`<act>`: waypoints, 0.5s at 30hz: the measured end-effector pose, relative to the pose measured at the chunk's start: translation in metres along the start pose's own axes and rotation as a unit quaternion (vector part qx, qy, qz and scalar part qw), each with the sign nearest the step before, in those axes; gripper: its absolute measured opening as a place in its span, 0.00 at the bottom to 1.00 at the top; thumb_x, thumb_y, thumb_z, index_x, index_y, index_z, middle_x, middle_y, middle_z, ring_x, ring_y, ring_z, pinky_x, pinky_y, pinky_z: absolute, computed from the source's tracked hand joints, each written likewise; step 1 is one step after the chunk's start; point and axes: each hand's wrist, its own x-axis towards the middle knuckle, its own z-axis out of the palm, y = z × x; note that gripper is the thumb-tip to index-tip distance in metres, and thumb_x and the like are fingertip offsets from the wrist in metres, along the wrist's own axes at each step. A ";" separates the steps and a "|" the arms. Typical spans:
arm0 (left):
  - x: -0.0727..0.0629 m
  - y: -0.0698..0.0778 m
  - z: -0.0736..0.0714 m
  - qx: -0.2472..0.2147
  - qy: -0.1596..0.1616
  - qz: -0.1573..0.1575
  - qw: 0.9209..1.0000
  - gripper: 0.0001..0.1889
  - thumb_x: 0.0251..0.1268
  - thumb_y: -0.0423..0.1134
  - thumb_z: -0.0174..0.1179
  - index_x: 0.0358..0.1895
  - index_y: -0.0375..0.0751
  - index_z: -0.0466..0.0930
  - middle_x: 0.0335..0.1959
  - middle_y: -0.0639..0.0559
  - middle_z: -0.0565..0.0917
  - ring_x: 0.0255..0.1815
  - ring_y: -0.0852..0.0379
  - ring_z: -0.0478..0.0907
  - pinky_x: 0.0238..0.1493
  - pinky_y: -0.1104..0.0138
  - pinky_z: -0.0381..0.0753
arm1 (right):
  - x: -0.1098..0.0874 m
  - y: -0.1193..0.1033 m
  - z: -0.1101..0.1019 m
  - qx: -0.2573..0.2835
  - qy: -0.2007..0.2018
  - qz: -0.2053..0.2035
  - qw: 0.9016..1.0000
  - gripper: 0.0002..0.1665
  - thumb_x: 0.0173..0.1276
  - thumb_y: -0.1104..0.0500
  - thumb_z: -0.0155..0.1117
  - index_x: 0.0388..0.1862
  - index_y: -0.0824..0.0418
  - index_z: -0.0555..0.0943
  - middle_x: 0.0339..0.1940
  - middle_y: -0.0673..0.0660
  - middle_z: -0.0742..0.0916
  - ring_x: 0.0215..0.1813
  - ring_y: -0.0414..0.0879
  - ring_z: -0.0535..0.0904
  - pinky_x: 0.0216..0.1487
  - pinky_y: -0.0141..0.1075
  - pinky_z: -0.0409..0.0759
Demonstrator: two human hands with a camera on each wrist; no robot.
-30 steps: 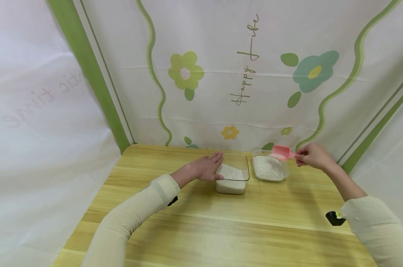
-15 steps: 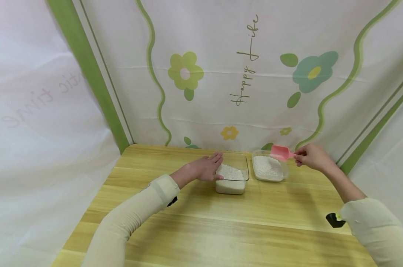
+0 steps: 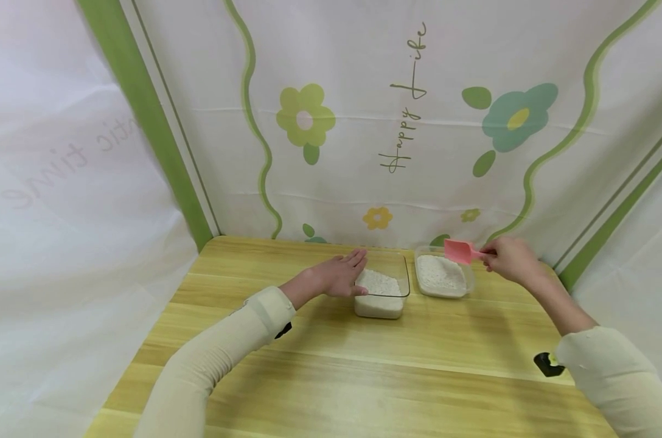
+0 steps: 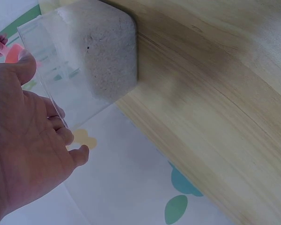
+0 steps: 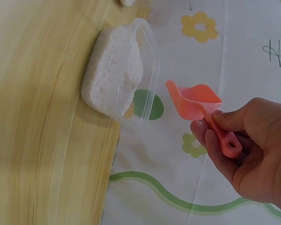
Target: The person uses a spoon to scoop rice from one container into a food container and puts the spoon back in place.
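My right hand [image 3: 512, 260] pinches the handle of a pink scoop [image 5: 194, 101] between thumb and fingers. The scoop is held above the far right part of a low clear plastic tub [image 5: 152, 44], which contains white rice-like grains [image 5: 114, 70]. No grains show in the part of the scoop I can see. My left hand [image 3: 339, 277] rests on the left rim of a taller clear container [image 3: 379, 308], fingers extended in the head view and slightly bent in the left wrist view. Pale grains [image 4: 110, 51] fill its lower part.
Both containers stand side by side near the back edge of the wooden table [image 3: 331, 377], a small gap between them. Just behind them hangs a white floral cloth [image 3: 353, 140], with another cloth [image 3: 62, 243] at the left.
The scoop has shifted very slightly to the left over the tub and its tilt has changed a little. My left hand and both containers have stayed in place.
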 end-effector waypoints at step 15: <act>0.000 0.000 0.000 -0.006 -0.004 -0.001 1.000 0.45 0.77 0.65 0.36 0.81 0.40 0.32 0.83 0.46 0.30 0.84 0.49 0.31 0.81 0.52 0.49 | -0.003 -0.018 -0.011 -0.029 0.046 -0.034 0.998 0.08 0.62 0.69 0.62 0.35 0.69 0.89 0.22 0.54 0.87 0.21 0.42 0.70 0.26 0.35 0.66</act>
